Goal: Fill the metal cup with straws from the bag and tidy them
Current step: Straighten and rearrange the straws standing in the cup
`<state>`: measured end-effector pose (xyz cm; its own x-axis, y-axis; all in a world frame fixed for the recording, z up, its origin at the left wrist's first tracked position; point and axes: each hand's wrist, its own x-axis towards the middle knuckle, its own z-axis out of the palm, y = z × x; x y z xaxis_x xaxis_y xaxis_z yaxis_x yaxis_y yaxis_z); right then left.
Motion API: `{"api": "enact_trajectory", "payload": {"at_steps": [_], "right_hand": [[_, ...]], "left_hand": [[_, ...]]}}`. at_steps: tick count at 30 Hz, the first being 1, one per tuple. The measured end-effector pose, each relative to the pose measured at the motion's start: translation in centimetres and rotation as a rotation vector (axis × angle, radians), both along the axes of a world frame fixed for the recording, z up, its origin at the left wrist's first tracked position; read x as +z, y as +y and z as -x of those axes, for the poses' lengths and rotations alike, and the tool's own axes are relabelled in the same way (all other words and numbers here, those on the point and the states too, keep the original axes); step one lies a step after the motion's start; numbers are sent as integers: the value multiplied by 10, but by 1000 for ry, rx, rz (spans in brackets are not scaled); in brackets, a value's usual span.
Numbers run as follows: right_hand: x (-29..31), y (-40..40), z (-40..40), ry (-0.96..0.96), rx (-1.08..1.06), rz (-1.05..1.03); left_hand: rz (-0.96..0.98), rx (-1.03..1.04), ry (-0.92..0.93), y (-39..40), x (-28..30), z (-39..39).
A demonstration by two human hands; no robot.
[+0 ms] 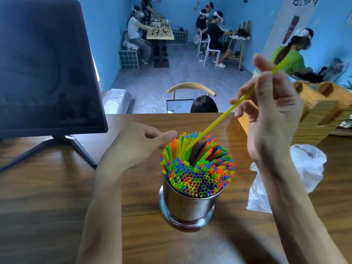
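A shiny metal cup (187,205) stands on the wooden table (57,197), packed with a dense bundle of coloured straws (198,168). My right hand (270,111), raised above and right of the cup, pinches a single yellow straw (217,121) whose lower end dips into the bundle. My left hand (137,143) rests against the bundle's left side, thumb and forefinger touching the straw tops. A crumpled clear plastic bag (308,168) lies on the table to the right, behind my right forearm.
A dark monitor (43,69) on a splayed stand fills the left of the table. A wooden slatted box (320,115) sits at the back right. Beyond the table edge are a chair, a seated person's head and several people at far tables.
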<state>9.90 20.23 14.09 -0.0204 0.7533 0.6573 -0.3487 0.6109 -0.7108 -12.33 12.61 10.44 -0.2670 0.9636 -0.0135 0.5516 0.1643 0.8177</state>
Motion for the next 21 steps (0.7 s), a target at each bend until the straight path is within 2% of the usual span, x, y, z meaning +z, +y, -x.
{"api": "enact_trajectory", "payload": {"at_steps": [5,12,17,21], "right_hand": [[-15,-3,4,-396,78,-137],[-31,-10,1,-981,68,-151],[-24,-9,-2,-1121,122,-72],[-19,-8,-2,-1073,185,-37]], "left_hand": [[-60,6,-47,4,-1,-2],[-226,-22,-24,-1,6,-6],[-440,-36,-25,-6,15,-11],[-641,-65,-74,-9,23,-18]]}}
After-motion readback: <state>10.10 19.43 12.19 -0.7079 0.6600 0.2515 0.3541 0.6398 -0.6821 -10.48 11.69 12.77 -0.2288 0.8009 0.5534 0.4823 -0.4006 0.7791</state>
